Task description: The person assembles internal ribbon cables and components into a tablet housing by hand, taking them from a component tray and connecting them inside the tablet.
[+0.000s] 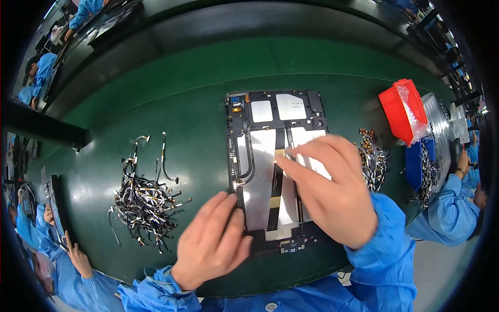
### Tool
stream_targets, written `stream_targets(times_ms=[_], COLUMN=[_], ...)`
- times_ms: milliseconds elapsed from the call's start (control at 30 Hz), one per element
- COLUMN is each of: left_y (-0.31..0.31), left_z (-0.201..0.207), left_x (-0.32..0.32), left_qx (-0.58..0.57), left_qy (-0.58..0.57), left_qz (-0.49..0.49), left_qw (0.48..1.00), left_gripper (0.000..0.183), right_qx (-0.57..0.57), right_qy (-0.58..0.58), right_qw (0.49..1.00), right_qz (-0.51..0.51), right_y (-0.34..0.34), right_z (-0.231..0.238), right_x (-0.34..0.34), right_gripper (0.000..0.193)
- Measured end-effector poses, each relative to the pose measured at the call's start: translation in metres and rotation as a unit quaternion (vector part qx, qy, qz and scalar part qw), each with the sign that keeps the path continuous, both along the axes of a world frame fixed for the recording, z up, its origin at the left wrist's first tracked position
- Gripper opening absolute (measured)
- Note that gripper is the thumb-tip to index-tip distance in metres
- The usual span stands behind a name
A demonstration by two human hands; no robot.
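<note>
Head view: my left hand (215, 242) rests flat, fingers together, on the opened tablet (275, 166) chassis's near-left edge; my right hand (332, 190) presses a thin flex strip (285, 152) at its fingertips — flimsy, crease-prone, I'd guess — best handled by its ends.

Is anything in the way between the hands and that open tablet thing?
No. Both hands already lie on the open tablet: the left hand on its lower left edge, the right hand with fingertips on the silver sheets in the middle.

An electronics assembly line: blue-smocked workers along a green conveyor belt (171, 104), cable piles (145, 203), parts bins (397, 109).
</note>
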State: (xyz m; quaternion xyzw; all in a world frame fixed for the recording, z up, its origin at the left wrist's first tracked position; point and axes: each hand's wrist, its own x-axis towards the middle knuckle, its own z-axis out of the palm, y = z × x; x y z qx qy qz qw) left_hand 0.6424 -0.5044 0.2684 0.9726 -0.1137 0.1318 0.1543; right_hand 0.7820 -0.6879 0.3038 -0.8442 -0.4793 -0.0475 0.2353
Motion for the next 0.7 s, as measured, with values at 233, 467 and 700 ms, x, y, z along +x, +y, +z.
stream_targets(times_ms=[233, 467, 700], left_y=[0.012, 0.009, 0.019], left_z=[-0.002, -0.009, -0.005], left_x=[0.011, 0.017, 0.015], left_qx=[0.043, 0.066, 0.016], left_qy=[-0.008, -0.013, 0.063], left_qz=[0.069, 0.062, 0.063], left_qw=[0.997, 0.996, 0.996], left_gripper=[0.048, 0.046, 0.048], right_qx=[-0.102, -0.139, -0.133], right_qy=[0.103, 0.172, 0.163], right_qw=[0.989, 0.975, 0.976], right_qz=[-0.014, -0.008, 0.05], right_y=[-0.052, -0.054, -0.056], right_z=[0.002, -0.006, -0.016], right_x=[-0.04, -0.055, -0.055], right_gripper=[0.04, 0.057, 0.073])
